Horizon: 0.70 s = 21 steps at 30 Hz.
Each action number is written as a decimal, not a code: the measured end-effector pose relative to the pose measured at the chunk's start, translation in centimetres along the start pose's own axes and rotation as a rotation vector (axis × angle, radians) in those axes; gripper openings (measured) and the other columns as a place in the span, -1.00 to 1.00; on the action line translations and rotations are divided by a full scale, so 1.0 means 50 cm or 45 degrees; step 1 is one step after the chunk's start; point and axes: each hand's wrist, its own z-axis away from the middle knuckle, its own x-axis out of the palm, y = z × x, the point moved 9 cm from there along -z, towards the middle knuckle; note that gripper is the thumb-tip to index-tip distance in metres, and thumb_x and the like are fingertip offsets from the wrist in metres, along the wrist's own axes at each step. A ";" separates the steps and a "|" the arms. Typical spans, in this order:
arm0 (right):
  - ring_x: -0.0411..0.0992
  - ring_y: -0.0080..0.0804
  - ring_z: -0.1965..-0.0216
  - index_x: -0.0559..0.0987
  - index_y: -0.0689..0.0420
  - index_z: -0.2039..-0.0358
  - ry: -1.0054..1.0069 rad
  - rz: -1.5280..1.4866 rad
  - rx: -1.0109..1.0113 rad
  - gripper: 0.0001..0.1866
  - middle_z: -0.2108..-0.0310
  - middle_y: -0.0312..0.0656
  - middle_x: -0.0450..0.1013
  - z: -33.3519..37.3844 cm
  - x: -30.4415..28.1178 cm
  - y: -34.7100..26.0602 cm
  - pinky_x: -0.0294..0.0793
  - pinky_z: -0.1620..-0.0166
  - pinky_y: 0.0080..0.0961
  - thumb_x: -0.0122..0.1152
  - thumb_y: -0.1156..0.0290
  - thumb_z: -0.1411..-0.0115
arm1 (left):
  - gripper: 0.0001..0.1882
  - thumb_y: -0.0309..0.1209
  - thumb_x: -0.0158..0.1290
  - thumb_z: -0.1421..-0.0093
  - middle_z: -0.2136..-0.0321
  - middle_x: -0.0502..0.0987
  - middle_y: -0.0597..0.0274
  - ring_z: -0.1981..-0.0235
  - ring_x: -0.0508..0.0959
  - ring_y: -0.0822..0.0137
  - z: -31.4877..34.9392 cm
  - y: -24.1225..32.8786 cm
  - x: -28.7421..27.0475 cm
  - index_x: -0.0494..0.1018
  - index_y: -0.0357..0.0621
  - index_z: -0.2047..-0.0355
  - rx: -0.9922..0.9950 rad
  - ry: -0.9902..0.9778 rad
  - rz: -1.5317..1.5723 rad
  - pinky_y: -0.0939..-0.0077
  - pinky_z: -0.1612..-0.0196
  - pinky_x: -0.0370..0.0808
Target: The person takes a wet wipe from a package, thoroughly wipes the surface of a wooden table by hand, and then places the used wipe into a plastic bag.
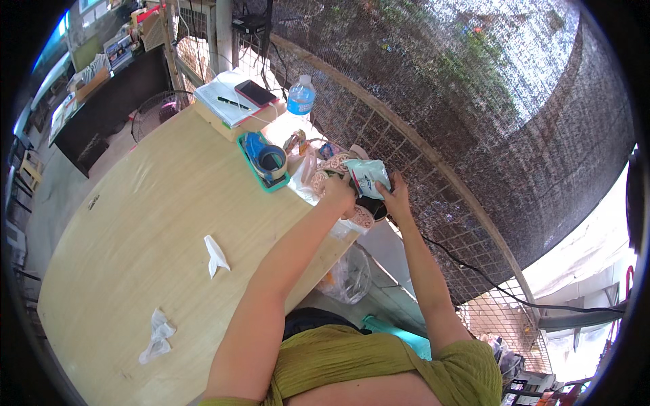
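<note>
My right hand [398, 197] grips a pale mint packet [369, 177] by its right edge. The packet is tilted above a pink-and-white patterned bag [363, 216], whose dark inside shows below it. My left hand [338, 196] is closed at the bag's left side and seems to hold it, though its fingertips are hidden. Left of the bag, a crumpled clear plastic bag [305, 177] lies near the table corner. Beside that, a green tray [274, 187] carries a tape roll [273, 162] and a blue object.
The wooden table [149, 223] bears two crumpled white tissues [217, 257] [158, 335]. At its far end are papers [220, 95], a pen [233, 103], a phone [256, 93] and a water bottle [301, 96]. A mesh fence [433, 162] stands close on the right.
</note>
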 end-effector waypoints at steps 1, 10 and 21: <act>0.44 -0.31 0.29 0.43 0.26 0.22 -0.021 0.009 -0.015 -0.64 0.31 -0.08 0.47 0.005 0.011 -0.020 0.42 0.18 -0.37 0.35 0.33 -0.10 | -0.10 -0.16 0.30 0.26 -0.26 0.20 0.12 -0.23 0.28 0.02 -0.004 -0.012 0.009 0.32 0.33 -0.22 -0.017 0.022 -0.015 0.00 -0.01 0.49; 0.42 -0.40 0.30 0.42 0.27 0.25 0.178 -0.243 -0.020 -0.65 0.35 -0.09 0.47 0.008 -0.012 0.050 0.42 0.19 -0.42 0.35 0.35 -0.10 | -0.05 -0.08 0.30 0.34 -0.28 0.20 0.06 -0.20 0.33 0.06 -0.054 -0.023 0.026 0.33 0.31 -0.21 -0.067 -0.113 -0.037 0.22 -0.10 0.43; 0.52 -0.06 0.32 0.47 0.19 0.27 0.007 0.308 -0.117 -0.64 0.38 0.02 0.51 0.023 0.008 -0.054 0.48 0.25 -0.27 0.41 0.33 0.02 | -0.88 -0.38 0.12 0.02 0.30 0.56 0.21 0.07 0.45 0.17 0.137 -0.028 0.007 0.58 -0.05 0.43 0.360 1.261 0.244 0.20 0.21 0.52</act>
